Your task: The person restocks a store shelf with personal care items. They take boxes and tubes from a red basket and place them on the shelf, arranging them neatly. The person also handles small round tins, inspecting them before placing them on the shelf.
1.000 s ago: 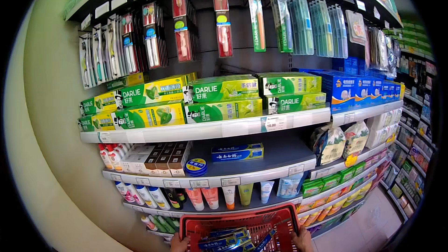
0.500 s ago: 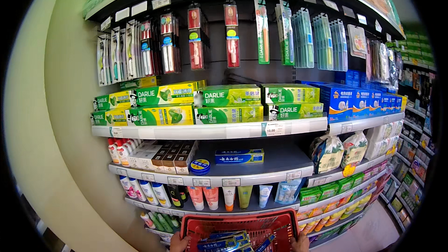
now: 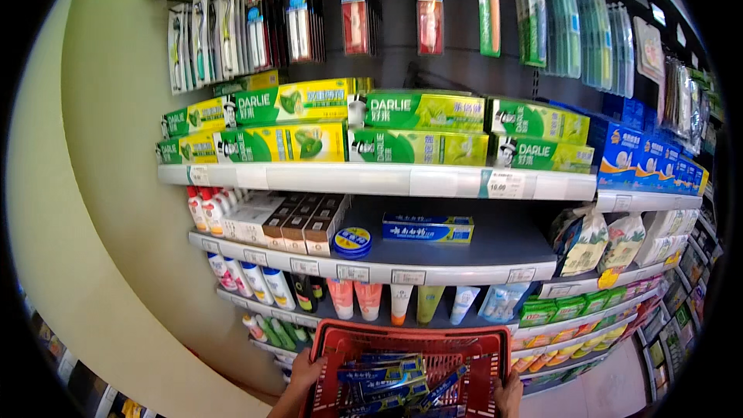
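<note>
Fingers [image 3: 311, 364] gripping upright basket [image 3: 484, 383], far rim [image 3: 414, 329] crosswise

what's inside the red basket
Blue boxes lie piled in the basket, one slanting at the right. The lower ones are partly covered by those on top, so their number can't be seen.

Packaged toothbrushes [image 3: 297, 25] hang above green-and-yellow boxes [image 3: 418, 112]; lower down, 2 pink tubes [image 3: 368, 301] stand beside a white tube [image 3: 399, 302].
</note>
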The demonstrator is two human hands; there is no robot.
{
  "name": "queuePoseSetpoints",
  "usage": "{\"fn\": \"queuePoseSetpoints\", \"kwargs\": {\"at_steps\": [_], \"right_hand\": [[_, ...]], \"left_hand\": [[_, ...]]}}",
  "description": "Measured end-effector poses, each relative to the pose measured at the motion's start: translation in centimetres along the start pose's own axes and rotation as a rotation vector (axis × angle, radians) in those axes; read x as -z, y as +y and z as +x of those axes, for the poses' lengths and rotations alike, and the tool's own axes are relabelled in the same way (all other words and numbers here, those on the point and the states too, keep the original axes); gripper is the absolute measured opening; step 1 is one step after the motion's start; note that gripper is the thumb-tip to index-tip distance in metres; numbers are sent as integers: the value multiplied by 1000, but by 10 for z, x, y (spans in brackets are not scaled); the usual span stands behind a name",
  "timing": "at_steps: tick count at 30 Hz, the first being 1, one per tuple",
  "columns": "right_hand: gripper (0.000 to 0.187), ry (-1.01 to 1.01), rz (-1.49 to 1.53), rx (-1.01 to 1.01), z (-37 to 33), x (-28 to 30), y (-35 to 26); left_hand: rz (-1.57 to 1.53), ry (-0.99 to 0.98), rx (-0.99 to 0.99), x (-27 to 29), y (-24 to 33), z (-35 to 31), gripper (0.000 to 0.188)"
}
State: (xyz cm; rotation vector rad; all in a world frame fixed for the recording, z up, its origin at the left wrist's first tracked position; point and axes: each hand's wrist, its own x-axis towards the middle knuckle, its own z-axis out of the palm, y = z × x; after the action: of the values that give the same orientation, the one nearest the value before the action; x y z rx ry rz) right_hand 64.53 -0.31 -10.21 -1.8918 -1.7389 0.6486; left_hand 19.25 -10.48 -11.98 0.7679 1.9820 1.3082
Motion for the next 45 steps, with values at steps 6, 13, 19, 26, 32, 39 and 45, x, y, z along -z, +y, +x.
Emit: {"fn": "queuePoseSetpoints", "kwargs": {"at_steps": [6,13,19,26,32,39,45], "right_hand": [[37,194,43,210,20,-31,47],[41,111,66,159,26,-30,32],[41,489,-60,514,10,-26,-20],[26,-192,127,533,9,-86,-55],[27,-369,206,560,0,-110,-59],[51,-487,212,412,-4,-110,-44],[61,-414,579,381,-3,-94,-76]], "left_hand": [[113,65,-91,-7,-17,8,22],[23,86,-105,-13,-42,12,29],[649,371,-671,-40,16,-27,64],[944,-286,-526,-93,-7,-8,70],[1164,-417,-376,-128,-51,36,80],[1068,-354,-522,-122,-35,26,65],[790,-490,-990,-118,55,-24,66]]}}
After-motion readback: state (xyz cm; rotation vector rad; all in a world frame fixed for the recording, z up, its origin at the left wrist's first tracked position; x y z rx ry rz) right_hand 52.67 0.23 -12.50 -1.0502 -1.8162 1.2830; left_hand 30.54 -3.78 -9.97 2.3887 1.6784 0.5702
